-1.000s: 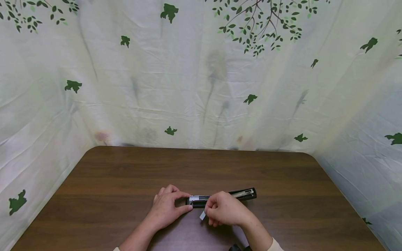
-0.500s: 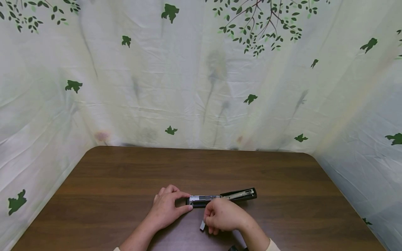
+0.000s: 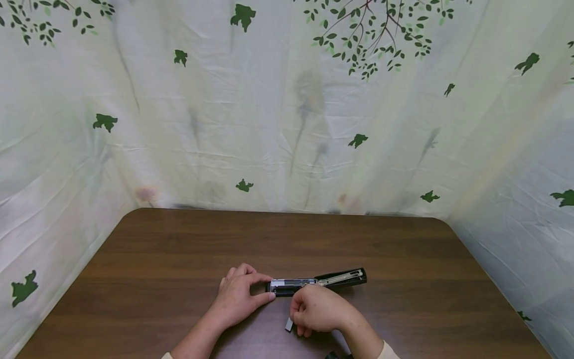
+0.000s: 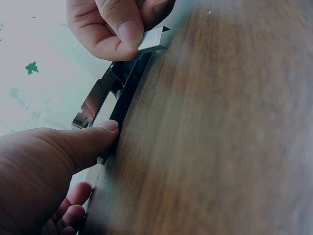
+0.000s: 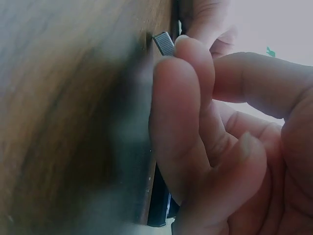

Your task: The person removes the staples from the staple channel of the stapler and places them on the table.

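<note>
from my post i see a black stapler (image 3: pixel 283 292) lying on the brown wooden table (image 3: pixel 179 254), in front of the person and lengthwise from left to right. it is folded back: a silver channel shows along its left part, and on the right the black top, with a pale metal strip along its inside, slants toward the far side. i have the left hand (image 3: pixel 242 295) at the stapler's left end, gripping it between thumb and index finger, one on the near side and one on the far side; the left wrist view shows that thumb pressed on the black edge. the right hand (image 3: pixel 319 310) is on the near side of the stapler, covering part of it in my head view, and pinches a short silver staple strip (image 3: pixel 289 325) between thumb and finger. in the left wrist view the strip's free end shows a channel shape, and in the right wrist view its face looks finely ribbed. i see the strip just beside the stapler, apart from it; whether it touches the table i cannot tell. a dark object (image 3: pixel 332 355) by the right forearm is cut off at the bottom edge, too little of it to name. behind the table hangs a pale curtain (image 3: pixel 269 114) printed with green leaves.
</note>
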`<control>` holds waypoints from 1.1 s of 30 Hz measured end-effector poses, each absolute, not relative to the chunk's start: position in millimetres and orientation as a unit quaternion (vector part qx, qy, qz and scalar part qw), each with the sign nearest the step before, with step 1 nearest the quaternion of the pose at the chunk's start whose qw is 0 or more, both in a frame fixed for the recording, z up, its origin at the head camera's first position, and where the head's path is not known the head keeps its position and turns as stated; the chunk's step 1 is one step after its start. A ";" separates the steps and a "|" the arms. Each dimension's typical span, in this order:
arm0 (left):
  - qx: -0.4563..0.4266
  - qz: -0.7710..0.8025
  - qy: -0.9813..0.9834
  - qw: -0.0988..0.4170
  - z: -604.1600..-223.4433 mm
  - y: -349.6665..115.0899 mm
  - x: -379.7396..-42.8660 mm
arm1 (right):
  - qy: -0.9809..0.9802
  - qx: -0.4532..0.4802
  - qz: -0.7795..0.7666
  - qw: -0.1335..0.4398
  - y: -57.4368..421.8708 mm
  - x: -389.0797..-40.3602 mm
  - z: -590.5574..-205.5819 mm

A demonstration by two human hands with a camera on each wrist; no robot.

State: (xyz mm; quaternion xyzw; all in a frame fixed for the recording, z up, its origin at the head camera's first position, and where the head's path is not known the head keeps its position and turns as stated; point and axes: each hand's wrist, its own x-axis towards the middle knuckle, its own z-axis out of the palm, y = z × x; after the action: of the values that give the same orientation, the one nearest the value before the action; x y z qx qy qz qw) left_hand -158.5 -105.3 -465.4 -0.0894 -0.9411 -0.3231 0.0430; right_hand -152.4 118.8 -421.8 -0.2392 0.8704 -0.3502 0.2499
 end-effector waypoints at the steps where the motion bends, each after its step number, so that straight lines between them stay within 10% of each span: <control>1: -0.089 -0.323 -0.941 0.043 -465.5 -105.2 -158.6 | 0.871 -0.240 -0.348 0.249 118.8 -152.4 -421.8; 33: -0.089 -0.323 -0.941 0.048 -465.6 -105.0 -158.9 | 0.886 -0.226 -0.332 0.231 117.9 -153.8 -424.2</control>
State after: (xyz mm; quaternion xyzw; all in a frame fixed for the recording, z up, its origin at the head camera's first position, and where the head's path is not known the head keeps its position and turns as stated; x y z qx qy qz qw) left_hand -158.9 -105.0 -465.6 -0.0894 -0.9411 -0.3227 0.0480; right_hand -153.8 117.9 -424.2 -0.2263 0.8859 -0.3324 0.2312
